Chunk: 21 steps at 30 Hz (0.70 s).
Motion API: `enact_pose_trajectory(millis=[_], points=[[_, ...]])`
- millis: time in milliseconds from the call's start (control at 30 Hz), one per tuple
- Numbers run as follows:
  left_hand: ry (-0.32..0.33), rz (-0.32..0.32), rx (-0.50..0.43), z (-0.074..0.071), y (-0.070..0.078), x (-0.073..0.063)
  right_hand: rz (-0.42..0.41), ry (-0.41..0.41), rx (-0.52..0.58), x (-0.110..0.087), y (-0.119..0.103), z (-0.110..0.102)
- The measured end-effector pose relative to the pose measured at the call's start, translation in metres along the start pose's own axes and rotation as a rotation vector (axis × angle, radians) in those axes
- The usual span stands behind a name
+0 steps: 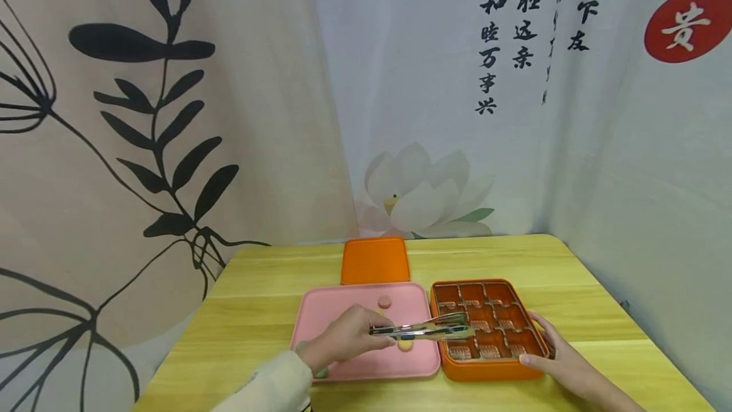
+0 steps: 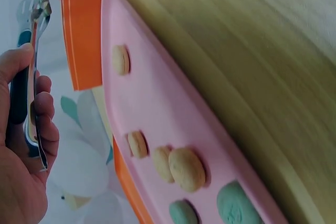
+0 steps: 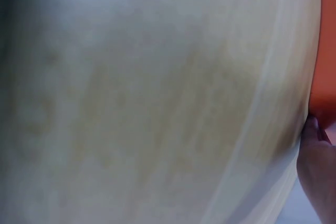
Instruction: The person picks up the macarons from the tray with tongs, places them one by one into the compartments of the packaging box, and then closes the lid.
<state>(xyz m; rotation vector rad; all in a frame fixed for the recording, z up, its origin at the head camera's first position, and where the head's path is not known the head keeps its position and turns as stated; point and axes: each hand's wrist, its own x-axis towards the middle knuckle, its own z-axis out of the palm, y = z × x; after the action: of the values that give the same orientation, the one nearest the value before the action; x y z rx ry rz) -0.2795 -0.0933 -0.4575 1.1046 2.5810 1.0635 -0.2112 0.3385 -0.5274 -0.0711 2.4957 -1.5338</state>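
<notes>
My left hand [image 1: 357, 334] grips metal serving tongs [image 1: 423, 329], also seen in the left wrist view with dark handle grips [image 2: 20, 90]. The tongs reach over the pink tray [image 1: 412, 364], their tips above the orange box [image 1: 486, 370]. Whether anything is between the tips, I cannot tell. Clear dividers split the box into several compartments. At its right side my right hand [image 1: 563, 361] grips the box, thumb on the front rim. On the tray lie several small round cookie-like pieces: tan ones [image 2: 186, 170], green ones [image 2: 237, 203] and a pinkish one [image 1: 384, 301].
An orange lid-like square [image 1: 375, 260] lies behind the pink tray. Everything stands on a yellow wood-grain table [image 1: 257, 310]. Behind it hangs a printed curtain [image 1: 274, 113] with plants, a lotus and writing.
</notes>
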Motion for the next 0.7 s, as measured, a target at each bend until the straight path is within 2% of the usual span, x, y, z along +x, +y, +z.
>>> enact_pose_trajectory(millis=[100, 367, 467, 700], points=[[-0.010, 0.019, 0.005, 0.005, 0.002, 0.001, 0.002, -0.004, 0.001, 0.001, 0.000, 0.000], [0.009, 0.074, 0.126, 0.013, 0.001, 0.002, -0.010, 0.012, 0.006, 0.001, 0.001, -0.001], [0.018, 0.066, 0.113, 0.014, -0.001, 0.002, -0.013, 0.013, 0.007, 0.002, 0.001, -0.001], [0.037, -0.004, 0.011, 0.010, -0.006, 0.001, -0.010, -0.001, 0.025, 0.002, 0.001, -0.001]])
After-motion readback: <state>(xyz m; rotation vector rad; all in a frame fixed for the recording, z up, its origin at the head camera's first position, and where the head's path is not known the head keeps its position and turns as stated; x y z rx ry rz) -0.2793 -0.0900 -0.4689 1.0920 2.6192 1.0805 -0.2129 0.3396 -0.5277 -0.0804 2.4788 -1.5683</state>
